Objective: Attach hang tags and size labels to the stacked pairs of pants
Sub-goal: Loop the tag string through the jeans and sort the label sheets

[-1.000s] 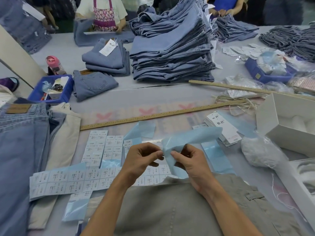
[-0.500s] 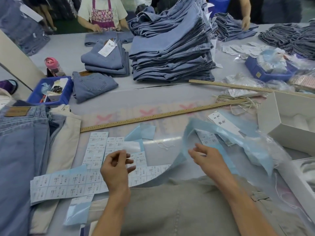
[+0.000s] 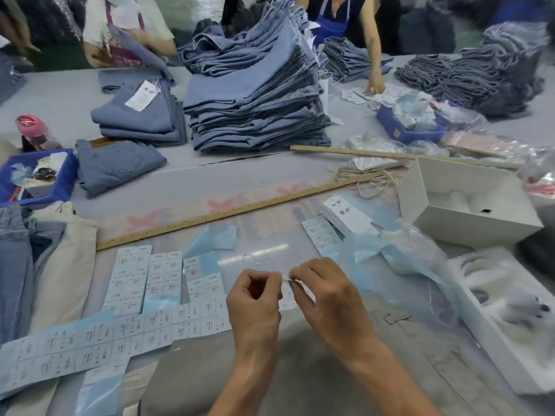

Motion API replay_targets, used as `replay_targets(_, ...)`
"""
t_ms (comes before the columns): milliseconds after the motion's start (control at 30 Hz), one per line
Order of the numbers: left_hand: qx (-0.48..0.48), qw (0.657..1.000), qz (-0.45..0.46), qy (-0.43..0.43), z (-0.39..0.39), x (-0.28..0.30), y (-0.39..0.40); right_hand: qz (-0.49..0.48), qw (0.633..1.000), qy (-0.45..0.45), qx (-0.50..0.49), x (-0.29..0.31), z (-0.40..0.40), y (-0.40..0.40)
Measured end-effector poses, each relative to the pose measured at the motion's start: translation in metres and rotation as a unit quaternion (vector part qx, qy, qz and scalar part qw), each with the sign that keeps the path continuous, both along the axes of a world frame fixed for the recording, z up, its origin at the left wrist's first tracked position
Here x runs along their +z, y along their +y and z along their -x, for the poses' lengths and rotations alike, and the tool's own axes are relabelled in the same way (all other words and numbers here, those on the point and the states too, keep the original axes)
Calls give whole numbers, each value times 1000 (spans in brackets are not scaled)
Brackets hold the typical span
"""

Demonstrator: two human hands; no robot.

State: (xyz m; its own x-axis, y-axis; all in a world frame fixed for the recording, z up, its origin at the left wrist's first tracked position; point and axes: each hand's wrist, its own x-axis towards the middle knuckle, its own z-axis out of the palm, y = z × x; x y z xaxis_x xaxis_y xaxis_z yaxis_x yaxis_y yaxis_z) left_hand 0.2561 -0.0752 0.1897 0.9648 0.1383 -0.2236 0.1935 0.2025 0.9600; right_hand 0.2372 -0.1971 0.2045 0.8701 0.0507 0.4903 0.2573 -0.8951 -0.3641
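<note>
Both hands have closed together since half a second ago, left hand [image 3: 255, 298] and right hand [image 3: 321, 292] each pinching one small white label [image 3: 286, 295] between them, apparently peeling it, above the grey pants [image 3: 315, 379].

A long pale grey work table [image 3: 228, 181] fills nearly the whole view — its near part shines under a clear glossy covering that throws back a streak of overhead light [image 3: 264, 253]. Faded pink marks [image 3: 223, 204] show on the surface along a wooden measuring stick [image 3: 240, 209]; a second stick [image 3: 360, 151] lies farther right. The background beyond the far table edge is dim and blurred — two people in aprons, one patterned [image 3: 120, 31], one blue [image 3: 336, 22], stand there.
</note>
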Motion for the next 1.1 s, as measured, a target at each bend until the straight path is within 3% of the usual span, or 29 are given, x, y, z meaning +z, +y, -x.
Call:
replay_targets(167, -128, 989, 37, -64, 18, 7, -14, -110, 992, 25, -64, 7, 31, -30)
replay_targets(267, -217, 967, 119, -61, 24, 11, -26, -257, 952, 21, -166, 7, 45, -68)
replay_targets(367, -223, 969, 83, -62, 9, 8, -43, -501, 827, 14, -255, 1, 54, -105)
replay_targets(433, -218, 973, -16, -68, -10, -2, -61, -622, 733, 28, -274, -5, 59, -118)
replay_targets(500, -229, 960, -144, -78, -34, -16, -84, -681, 672, 28, -290, -12, 65, -124)
replay_targets(600, -260, 899, -333, -114, -68, -43, -128, -727, 613, -2, -310, -22, 64, -132)
replay_targets(700, -306, 803, -476, -185, -98, -71, -167, -746, 584, -6, -318, -32, 58, -139)
replay_targets(800, -350, 708, -563, -244, -125, -95, -198, -762, 557, -5, -331, -44, 58, -140)
replay_targets(933, -382, 594, -638, -306, -155, -120, -238, -740, 586, -9, -329, -48, 57, -140)
replay_targets(1000, -391, 563, -647, -333, -164, -129, -251, -731, 598, -19, -327, -50, 56, -142)
replay_targets(1100, -375, 532, -661, -373, -167, -137, -258, -753, 580, -10, -310, -50, 55, -145)
